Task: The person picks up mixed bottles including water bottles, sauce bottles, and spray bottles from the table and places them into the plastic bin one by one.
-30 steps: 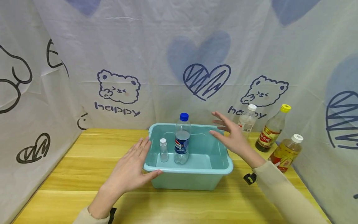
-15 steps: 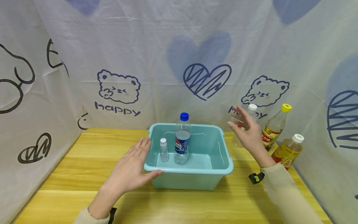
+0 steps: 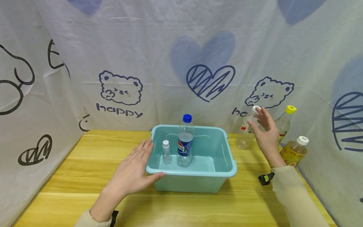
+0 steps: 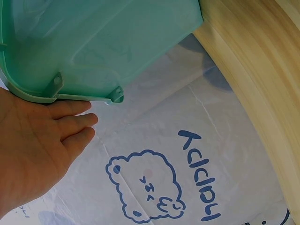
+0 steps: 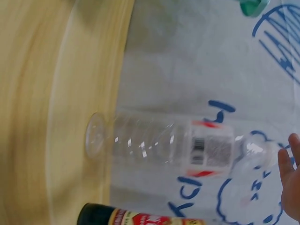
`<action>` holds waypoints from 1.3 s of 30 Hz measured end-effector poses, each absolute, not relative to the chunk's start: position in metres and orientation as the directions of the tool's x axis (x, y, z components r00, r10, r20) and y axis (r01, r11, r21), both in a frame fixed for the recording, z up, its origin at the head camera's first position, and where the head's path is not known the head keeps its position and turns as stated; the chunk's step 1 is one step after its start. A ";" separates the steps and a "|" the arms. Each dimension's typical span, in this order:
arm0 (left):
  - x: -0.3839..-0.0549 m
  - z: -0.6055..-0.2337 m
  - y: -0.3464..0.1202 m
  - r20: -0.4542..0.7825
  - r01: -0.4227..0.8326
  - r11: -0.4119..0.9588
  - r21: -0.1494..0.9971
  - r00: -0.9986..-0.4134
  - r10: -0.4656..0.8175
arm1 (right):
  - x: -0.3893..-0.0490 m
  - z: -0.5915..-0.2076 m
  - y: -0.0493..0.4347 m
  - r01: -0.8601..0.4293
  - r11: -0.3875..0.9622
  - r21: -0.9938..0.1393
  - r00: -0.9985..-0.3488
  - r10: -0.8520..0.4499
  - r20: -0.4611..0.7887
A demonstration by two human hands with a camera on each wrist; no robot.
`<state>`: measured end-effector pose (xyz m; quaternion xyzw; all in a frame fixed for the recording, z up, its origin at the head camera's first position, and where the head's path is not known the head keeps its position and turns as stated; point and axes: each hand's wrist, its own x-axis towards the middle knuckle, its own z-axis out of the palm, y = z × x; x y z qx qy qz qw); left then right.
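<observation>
My left hand [image 3: 129, 173] rests with straight fingers on the left rim of a teal plastic bin [image 3: 193, 183]; in the left wrist view its fingers [image 4: 70, 125] lie along the bin's edge. Inside the bin stand a Pepsi bottle [image 3: 185, 147] with a blue cap and a small clear bottle [image 3: 166, 154] with a white cap. My right hand [image 3: 267, 135] is beside the upper part of a clear plastic bottle [image 3: 244, 140], fingers and thumb spread. Its fingertips appear near the bottle's neck in the right wrist view; contact is unclear. That bottle [image 5: 150, 143] stands upright on the table.
Behind my right hand stands a yellow-capped sauce bottle [image 3: 284, 123], partly hidden. A white-capped bottle [image 3: 293, 153] with a yellow label is nearer, at the right. The wooden table [image 3: 85, 176] meets a printed cloth [image 3: 164, 63] at the back and sides.
My right hand has moved right, from over the bin's right side to the clear bottle. The left hand and the bin have stayed in place.
</observation>
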<state>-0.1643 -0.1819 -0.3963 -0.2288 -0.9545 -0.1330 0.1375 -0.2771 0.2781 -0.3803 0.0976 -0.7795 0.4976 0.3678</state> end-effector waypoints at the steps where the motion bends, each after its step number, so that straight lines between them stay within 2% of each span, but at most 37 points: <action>1: -0.164 -0.397 -0.182 0.322 0.473 0.860 0.191 -0.858 0.400 | -0.278 -0.382 0.280 -0.514 0.485 -0.708 -0.705 0.230 0.670; 6: -0.164 -0.398 -0.182 0.321 0.469 0.862 0.193 -0.860 0.396 | -0.284 -0.389 0.289 -0.492 0.497 -0.714 -0.683 0.289 0.671; 12: -0.164 -0.399 -0.182 0.325 0.471 0.861 0.194 -0.859 0.396 | -0.292 -0.397 0.296 -0.454 0.493 -0.742 -0.695 0.325 0.641; 26: -0.164 -0.398 -0.183 0.328 0.471 0.861 0.192 -0.858 0.396 | -0.317 -0.416 0.310 -0.322 0.509 -0.799 -0.798 0.308 0.517; 39: -0.163 -0.396 -0.182 0.328 0.475 0.859 0.191 -0.856 0.400 | -0.324 -0.429 0.323 -0.235 0.574 -0.784 -0.884 0.209 0.418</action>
